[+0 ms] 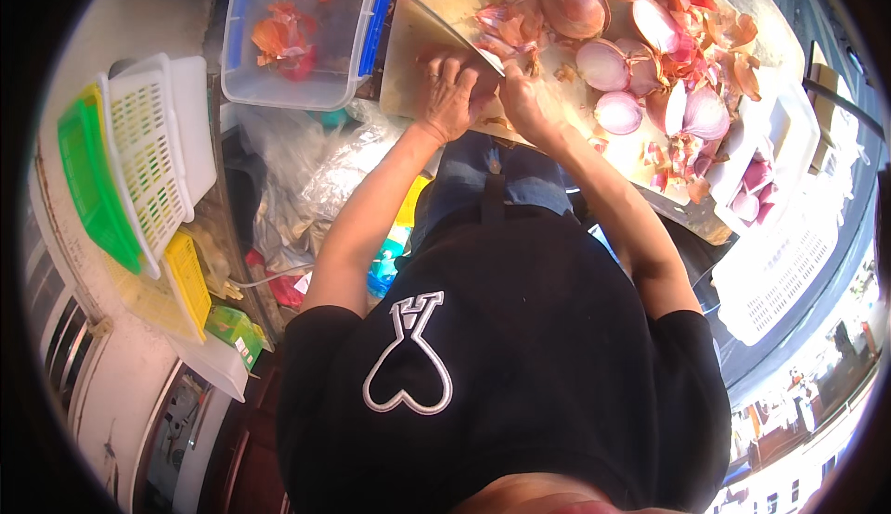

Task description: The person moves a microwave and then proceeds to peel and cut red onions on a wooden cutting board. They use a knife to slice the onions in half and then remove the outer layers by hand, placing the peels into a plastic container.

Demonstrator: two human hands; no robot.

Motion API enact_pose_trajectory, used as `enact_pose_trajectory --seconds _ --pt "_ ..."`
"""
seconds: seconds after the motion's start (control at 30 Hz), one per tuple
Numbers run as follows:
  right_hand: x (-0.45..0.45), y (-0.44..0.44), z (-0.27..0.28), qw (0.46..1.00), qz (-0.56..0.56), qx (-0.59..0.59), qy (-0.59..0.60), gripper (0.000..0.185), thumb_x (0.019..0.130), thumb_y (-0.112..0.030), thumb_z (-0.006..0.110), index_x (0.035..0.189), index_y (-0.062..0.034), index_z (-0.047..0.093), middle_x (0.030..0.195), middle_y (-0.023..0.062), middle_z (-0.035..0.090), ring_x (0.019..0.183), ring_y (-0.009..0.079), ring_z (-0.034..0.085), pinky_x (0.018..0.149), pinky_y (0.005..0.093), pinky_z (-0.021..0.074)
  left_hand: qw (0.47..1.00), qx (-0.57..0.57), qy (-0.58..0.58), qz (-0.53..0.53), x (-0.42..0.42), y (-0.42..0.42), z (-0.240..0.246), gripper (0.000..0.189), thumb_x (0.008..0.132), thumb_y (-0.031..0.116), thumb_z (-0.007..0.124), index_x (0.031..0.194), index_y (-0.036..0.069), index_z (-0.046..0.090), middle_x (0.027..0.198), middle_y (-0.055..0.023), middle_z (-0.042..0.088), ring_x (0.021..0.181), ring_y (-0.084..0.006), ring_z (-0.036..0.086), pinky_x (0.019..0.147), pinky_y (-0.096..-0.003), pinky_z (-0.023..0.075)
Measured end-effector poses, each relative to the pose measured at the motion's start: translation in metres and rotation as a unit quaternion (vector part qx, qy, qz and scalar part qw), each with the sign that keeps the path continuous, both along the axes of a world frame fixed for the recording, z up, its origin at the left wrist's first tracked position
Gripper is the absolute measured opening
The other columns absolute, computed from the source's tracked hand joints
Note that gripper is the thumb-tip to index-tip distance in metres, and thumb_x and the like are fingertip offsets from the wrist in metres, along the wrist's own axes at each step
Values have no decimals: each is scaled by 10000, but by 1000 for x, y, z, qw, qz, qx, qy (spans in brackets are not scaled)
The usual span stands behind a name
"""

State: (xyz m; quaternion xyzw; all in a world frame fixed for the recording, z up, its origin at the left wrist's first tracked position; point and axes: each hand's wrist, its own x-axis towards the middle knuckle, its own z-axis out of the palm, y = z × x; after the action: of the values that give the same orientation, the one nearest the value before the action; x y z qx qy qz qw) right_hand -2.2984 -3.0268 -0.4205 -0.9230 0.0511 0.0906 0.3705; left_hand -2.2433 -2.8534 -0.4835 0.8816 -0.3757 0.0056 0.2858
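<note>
My right hand (532, 103) is closed around the handle of a kitchen knife (456, 35), whose blade slants up and left over the cutting board (404, 75). Beside it, my left hand (449, 100) lies on the board near its front edge, fingers bent downward. A dark reddish patch shows around those fingers, too shaded and covered to tell whether they grip an onion. Right of the blade sits a whole red onion (574, 6) in its skin. Cut onion halves (604, 65) and loose papery skins (738, 34) are heaped across the board's right side.
A clear plastic box (292, 96) with onion skins inside stands left of the board. To the right is a white container (793, 117) holding peeled onion pieces (755, 180), near a white basket (779, 284). Stacked baskets (150, 145) and plastic bags (299, 187) are at the left.
</note>
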Motion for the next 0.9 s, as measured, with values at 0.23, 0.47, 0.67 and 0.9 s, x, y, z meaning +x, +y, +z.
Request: enact_pose_trajectory --seconds 0.23,0.47,0.67,0.9 --pt "3 -27 -13 998 -52 19 34 186 902 -155 574 941 28 577 746 268 624 720 457 615 633 522 481 990 119 72 -31 14 -3 57 542 603 306 834 1054 121 599 1137 -84 504 1104 -303 451 941 -452 377" --pt "-19 -34 1 992 -117 19 -40 182 911 -164 555 849 4 524 668 256 590 649 454 588 588 526 450 936 -24 237 259 -6 -6 30 418 702 289 828 927 35 584 908 -157 609 872 -328 585 818 -409 459" --pt "-41 -1 24 974 -206 87 38 197 922 -182 533 961 6 578 716 254 613 693 439 611 625 486 466 922 -136 214 292 0 -17 14 393 822 244 718 1109 1 601 1024 -185 586 999 -337 525 882 -412 429" --pt "-52 11 8 956 -214 162 118 255 943 -214 497 991 23 579 682 221 595 634 364 604 621 437 461 916 -122 205 322 -4 -16 7 435 794 266 747 1105 -5 608 1010 -173 600 991 -322 545 868 -403 442"
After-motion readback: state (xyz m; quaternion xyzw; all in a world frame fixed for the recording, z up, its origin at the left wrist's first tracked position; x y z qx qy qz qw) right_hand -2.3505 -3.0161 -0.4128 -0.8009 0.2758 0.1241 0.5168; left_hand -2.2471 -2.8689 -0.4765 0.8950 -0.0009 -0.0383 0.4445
